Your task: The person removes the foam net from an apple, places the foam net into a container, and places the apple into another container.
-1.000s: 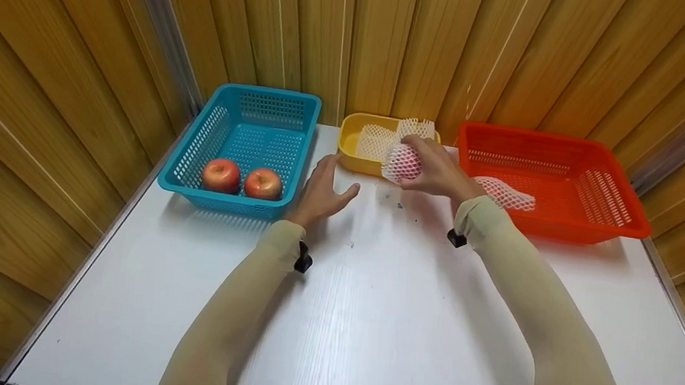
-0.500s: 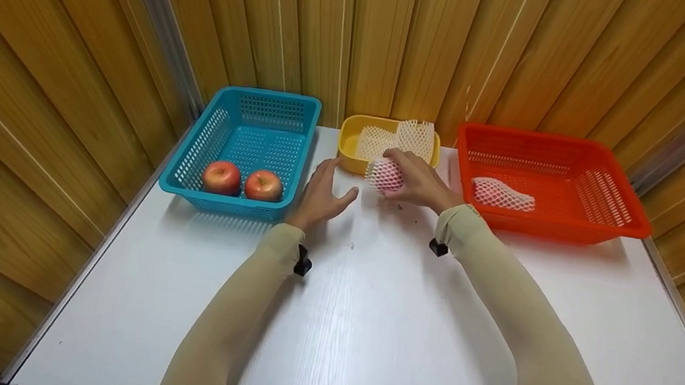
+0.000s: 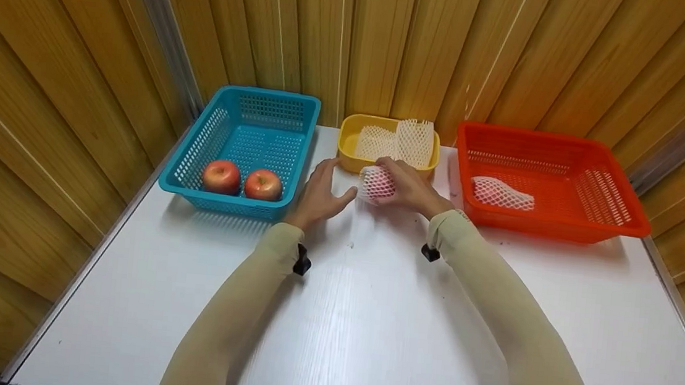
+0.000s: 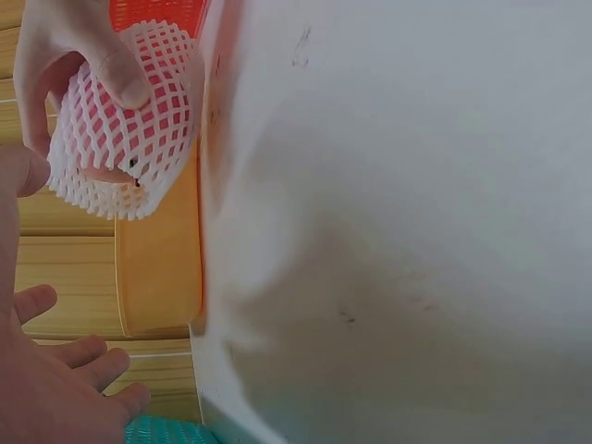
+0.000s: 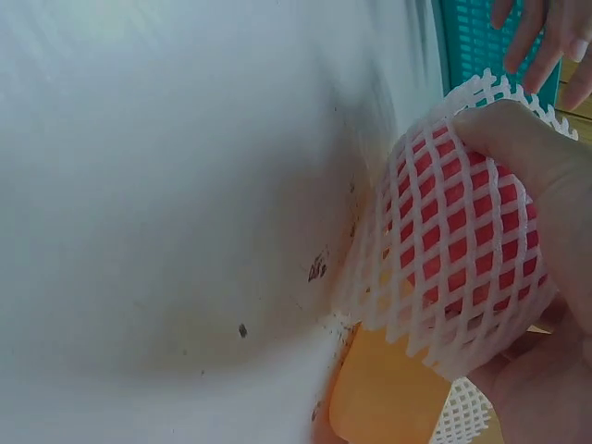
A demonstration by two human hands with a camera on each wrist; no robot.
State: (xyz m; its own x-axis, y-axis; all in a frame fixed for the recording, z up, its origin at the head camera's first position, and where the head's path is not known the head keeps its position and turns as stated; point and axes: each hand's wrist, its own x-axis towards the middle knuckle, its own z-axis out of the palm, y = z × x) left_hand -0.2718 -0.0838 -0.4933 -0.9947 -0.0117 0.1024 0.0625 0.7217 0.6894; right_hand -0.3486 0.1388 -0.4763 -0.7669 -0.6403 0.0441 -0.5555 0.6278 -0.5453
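In the head view my right hand (image 3: 408, 187) grips an apple (image 3: 380, 183) wrapped in a white foam net sleeve (image 5: 462, 222), held in front of the yellow basket. In the right wrist view the red skin shows through the mesh, with the thumb across it. My left hand (image 3: 321, 195) is just to the left, thumb spread from straight fingers, holding nothing and near the blue basket's side. The left wrist view shows its fingers (image 4: 102, 365) apart from the wrapped apple. Two bare apples (image 3: 221, 177) lie in the blue basket (image 3: 306, 152).
The yellow basket (image 3: 348, 162) at the back holds white foam nets (image 3: 414, 143). On the right stands a red basket (image 3: 556, 225) with one net-covered item (image 3: 502, 194) inside. Wood-panelled walls (image 3: 380, 41) enclose the back and sides of the white table (image 3: 332, 315).
My right hand has carried the wrapped apple left and toward me, away from the yellow basket and closer to my left hand. The left hand stays nearly still.
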